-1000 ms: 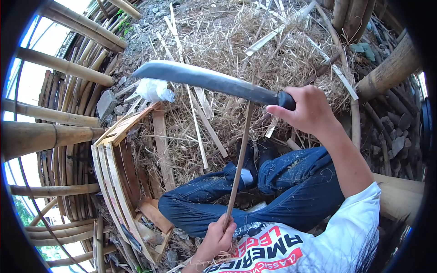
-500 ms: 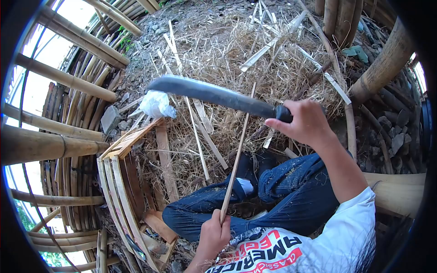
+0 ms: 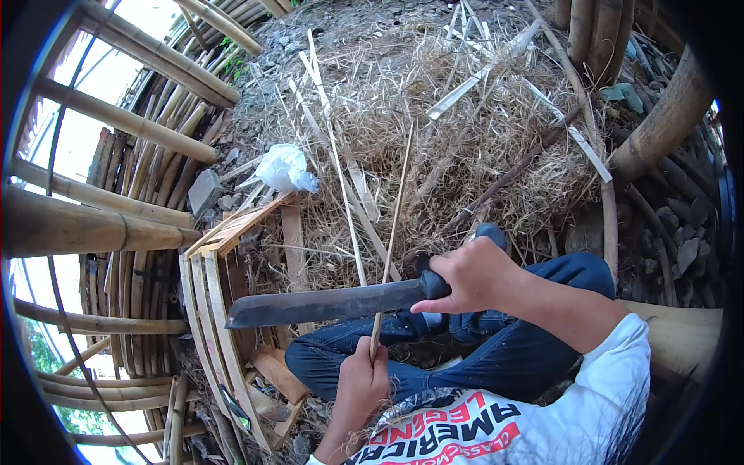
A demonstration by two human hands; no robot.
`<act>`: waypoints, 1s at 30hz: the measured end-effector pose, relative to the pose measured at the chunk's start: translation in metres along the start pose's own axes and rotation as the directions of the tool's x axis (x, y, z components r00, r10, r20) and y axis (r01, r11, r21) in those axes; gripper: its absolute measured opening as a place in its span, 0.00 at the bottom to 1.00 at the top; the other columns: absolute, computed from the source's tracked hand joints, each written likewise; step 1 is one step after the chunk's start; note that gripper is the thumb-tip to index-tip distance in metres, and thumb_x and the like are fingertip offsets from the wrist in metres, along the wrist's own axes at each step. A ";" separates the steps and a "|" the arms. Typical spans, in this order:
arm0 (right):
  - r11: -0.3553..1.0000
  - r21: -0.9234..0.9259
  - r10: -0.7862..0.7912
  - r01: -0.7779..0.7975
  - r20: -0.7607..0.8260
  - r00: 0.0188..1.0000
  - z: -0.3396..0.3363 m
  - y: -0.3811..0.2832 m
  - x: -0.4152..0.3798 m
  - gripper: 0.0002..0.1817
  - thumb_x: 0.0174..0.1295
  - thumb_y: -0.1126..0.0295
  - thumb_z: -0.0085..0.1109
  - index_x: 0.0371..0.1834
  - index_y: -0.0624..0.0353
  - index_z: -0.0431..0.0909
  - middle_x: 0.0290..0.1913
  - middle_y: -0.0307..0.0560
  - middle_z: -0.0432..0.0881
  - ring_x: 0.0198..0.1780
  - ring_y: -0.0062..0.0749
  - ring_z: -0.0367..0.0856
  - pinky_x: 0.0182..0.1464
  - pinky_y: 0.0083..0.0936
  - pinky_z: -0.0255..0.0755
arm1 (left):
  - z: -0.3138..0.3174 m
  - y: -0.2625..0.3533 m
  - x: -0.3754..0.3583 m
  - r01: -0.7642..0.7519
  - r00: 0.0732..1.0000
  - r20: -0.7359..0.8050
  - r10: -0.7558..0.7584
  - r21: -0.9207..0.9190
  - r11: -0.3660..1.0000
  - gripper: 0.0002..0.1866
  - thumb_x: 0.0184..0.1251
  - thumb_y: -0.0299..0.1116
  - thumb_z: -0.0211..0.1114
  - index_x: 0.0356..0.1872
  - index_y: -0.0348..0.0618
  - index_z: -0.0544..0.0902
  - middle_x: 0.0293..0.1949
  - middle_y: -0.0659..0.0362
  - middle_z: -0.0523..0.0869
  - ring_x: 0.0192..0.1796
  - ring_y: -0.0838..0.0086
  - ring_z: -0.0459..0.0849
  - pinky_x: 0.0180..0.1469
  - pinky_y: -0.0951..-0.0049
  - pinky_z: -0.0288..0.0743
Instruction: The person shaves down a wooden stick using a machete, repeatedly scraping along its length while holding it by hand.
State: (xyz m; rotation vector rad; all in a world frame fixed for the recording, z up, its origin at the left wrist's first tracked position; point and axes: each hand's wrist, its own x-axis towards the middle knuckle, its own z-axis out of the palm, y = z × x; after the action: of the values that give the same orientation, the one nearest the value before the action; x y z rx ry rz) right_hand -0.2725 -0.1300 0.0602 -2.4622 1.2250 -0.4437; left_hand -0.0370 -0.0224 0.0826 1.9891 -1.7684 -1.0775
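My right hand (image 3: 482, 279) is wrapped round the black handle of a machete (image 3: 333, 304). Its long dark blade points left and crosses over a thin bamboo strip (image 3: 397, 203) just above my left hand. My left hand (image 3: 363, 381) is closed round the lower end of that strip, near my lap. The strip stands up and away from me, its far tip over the pile of shavings (image 3: 496, 147). The blade hides a short stretch of the strip. My crossed legs in blue jeans (image 3: 496, 349) lie beneath both hands.
A wooden crate (image 3: 213, 310) stands on its side at my left, with a white plastic bag (image 3: 284, 168) by its far corner. Loose bamboo slats (image 3: 338, 155) lie on the shavings. Bamboo poles (image 3: 124, 124) wall the left, and a thick pole (image 3: 666, 116) leans at the right.
The machete has come down towards me, from out over the shavings to across the strip near my left hand. My left hand still holds the strip, which is now slightly more upright.
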 end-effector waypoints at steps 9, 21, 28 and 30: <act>0.967 -0.017 0.245 -0.253 -0.196 0.950 -0.023 0.026 -0.001 0.36 0.52 0.28 0.56 0.18 0.55 0.78 0.15 0.47 0.78 0.20 0.42 0.82 0.26 0.33 0.75 | -0.009 0.006 0.002 -0.060 0.997 -0.046 0.059 -0.017 0.998 0.06 0.70 0.28 0.55 0.35 0.37 0.70 0.21 0.41 0.75 0.28 0.41 0.77 0.26 0.54 0.66; 0.972 -0.124 0.153 -0.200 -0.311 0.938 -0.033 0.034 0.000 0.35 0.52 0.28 0.57 0.17 0.53 0.77 0.15 0.42 0.78 0.18 0.36 0.81 0.24 0.29 0.74 | -0.016 0.006 0.003 -0.093 0.995 -0.042 0.094 0.019 0.995 0.06 0.70 0.28 0.55 0.34 0.38 0.69 0.19 0.42 0.74 0.26 0.41 0.77 0.25 0.54 0.66; 0.923 0.063 0.383 -0.380 -0.250 0.889 -0.045 0.073 -0.002 0.38 0.59 0.27 0.47 0.18 0.54 0.73 0.15 0.36 0.74 0.16 0.21 0.76 0.19 0.22 0.73 | -0.013 -0.005 -0.007 -0.062 0.998 0.005 0.062 -0.027 0.998 0.07 0.70 0.28 0.56 0.33 0.37 0.69 0.19 0.41 0.74 0.25 0.42 0.77 0.24 0.54 0.66; 0.915 0.056 0.402 -0.399 -0.192 0.895 -0.040 0.055 -0.003 0.37 0.57 0.27 0.51 0.19 0.55 0.75 0.15 0.38 0.76 0.17 0.26 0.78 0.22 0.25 0.76 | -0.012 -0.001 -0.006 -0.071 0.997 -0.001 0.071 -0.022 0.997 0.07 0.70 0.27 0.56 0.33 0.37 0.69 0.19 0.41 0.74 0.25 0.42 0.78 0.24 0.55 0.65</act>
State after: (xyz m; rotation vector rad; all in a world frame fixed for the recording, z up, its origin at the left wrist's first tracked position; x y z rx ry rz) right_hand -0.3296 -0.1657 0.0710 -2.1073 1.7545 -0.5874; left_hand -0.0280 -0.0193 0.0920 1.8982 -1.8055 -1.0695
